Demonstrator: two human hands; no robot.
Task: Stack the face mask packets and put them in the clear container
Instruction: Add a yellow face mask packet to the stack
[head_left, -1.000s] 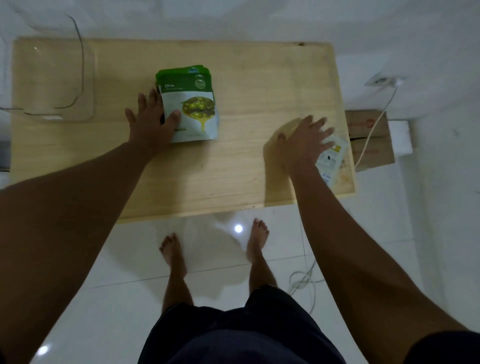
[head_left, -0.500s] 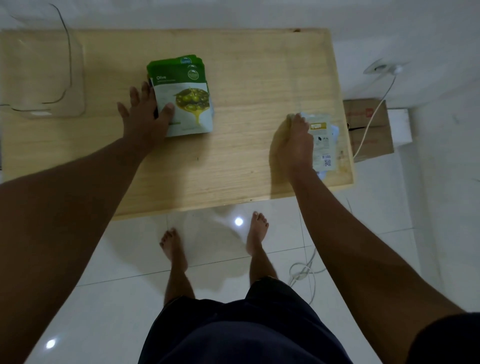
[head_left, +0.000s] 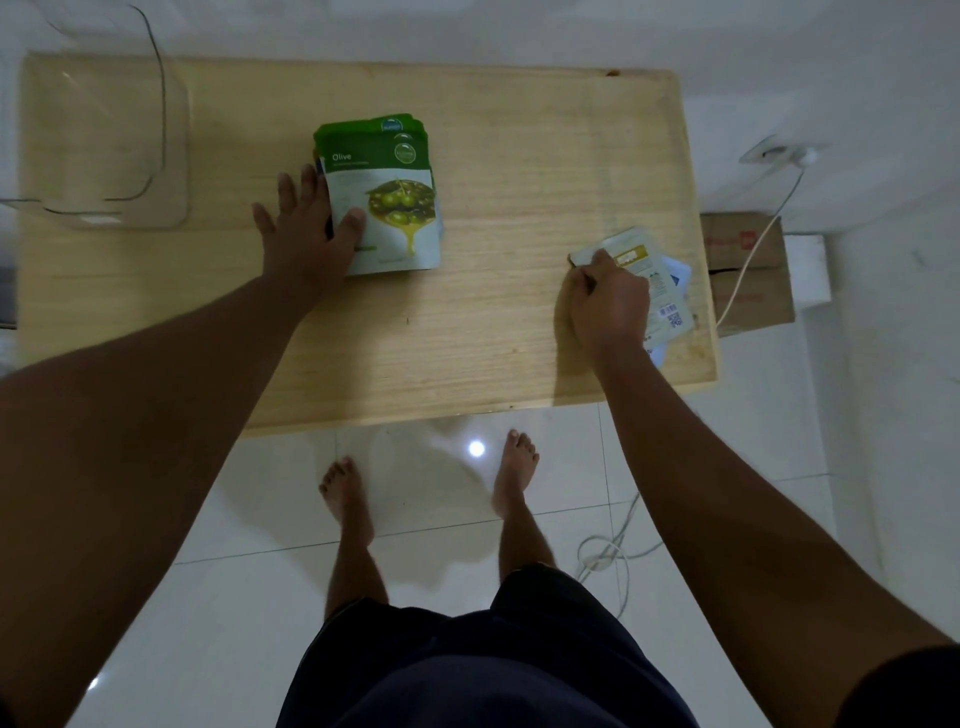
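the right hand (head_left: 609, 304) covers much of the pale packet (head_left: 655, 283) it grips, and the blue-edged packet (head_left: 679, 270) beneath shows only slivers. the olive stack (head_left: 384, 200) hides its lower packets' faces. the clear container (head_left: 104, 140) runs off the left edge. the packets' small print is unreadable.

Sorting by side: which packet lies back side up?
The packet pinched by the right hand: it shows a barcode and QR code, while the Olive packet shows its front picture.
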